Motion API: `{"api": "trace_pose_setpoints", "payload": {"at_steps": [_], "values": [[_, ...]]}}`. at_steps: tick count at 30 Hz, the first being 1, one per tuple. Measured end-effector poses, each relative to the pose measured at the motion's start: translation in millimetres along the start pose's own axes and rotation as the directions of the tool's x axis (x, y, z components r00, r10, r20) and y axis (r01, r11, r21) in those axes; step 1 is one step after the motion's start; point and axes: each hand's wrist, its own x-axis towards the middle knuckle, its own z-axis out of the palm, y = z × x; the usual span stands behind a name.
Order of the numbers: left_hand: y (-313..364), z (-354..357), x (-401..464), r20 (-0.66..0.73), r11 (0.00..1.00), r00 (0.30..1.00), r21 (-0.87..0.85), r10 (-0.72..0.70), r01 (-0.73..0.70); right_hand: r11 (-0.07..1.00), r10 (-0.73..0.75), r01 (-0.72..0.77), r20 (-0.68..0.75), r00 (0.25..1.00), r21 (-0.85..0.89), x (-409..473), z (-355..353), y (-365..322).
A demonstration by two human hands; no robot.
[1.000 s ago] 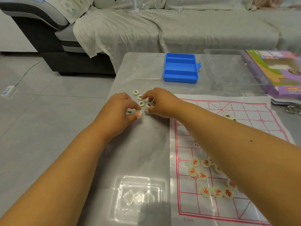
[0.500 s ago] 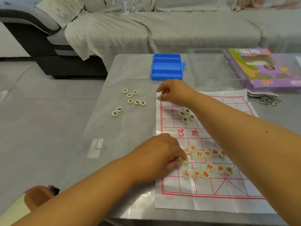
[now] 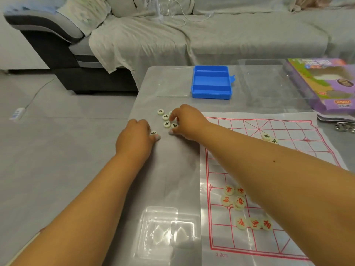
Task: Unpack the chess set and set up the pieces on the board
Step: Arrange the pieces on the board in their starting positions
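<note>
The right hand (image 3: 184, 121) covers part of the black-marked pieces (image 3: 166, 124) near the table's (image 3: 172, 169) left edge, so whether its curled fingers pinch 1 cannot be told, and the left hand (image 3: 134, 137) hides all but the top of 1 piece (image 3: 153, 133) under its fingertips. The right forearm lies across the board (image 3: 288, 131), hiding its middle rows and parts of some red-marked pieces (image 3: 233, 197). The purple box (image 3: 326, 83) at the table's far right corner is cut off by the picture's right edge, and its print is too small to read.
</note>
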Motion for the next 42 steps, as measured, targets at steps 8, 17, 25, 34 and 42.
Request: {"api": "trace_pose_setpoints", "payload": {"at_steps": [8, 17, 25, 34, 42], "values": [[3.8, -3.6, 13.2, 0.130, 0.987, 0.987, 0.113, 0.096, -0.111, 0.996, -0.016, 0.023, 0.083, 0.996, -0.081, -2.5, -6.1, -7.4], [7.4, -19.4, 9.7, 0.285, 0.954, 0.945, 0.198, 0.163, -0.224, 0.996, -0.067, 0.071, 0.086, 0.994, -0.045, -39.0, -28.4, -2.7], [75.7, -19.9, -13.8, 0.317, 0.963, 0.915, 0.019, 0.248, -0.267, 0.943, 0.326, -0.325, -0.009, 0.945, 0.074, -123.1, -83.3, 101.8], [160.4, 25.8, -16.9, 0.298, 0.936, 0.892, -0.018, 0.340, -0.351, 0.853, 0.521, -0.521, 0.008, 0.853, -0.027, -156.9, -82.7, 148.4], [114.1, 6.0, -1.7, -0.027, 0.974, 0.981, -0.116, 0.193, -0.195, 0.902, 0.425, -0.431, -0.136, 0.895, -0.024, -140.4, -89.7, 119.2]]}}
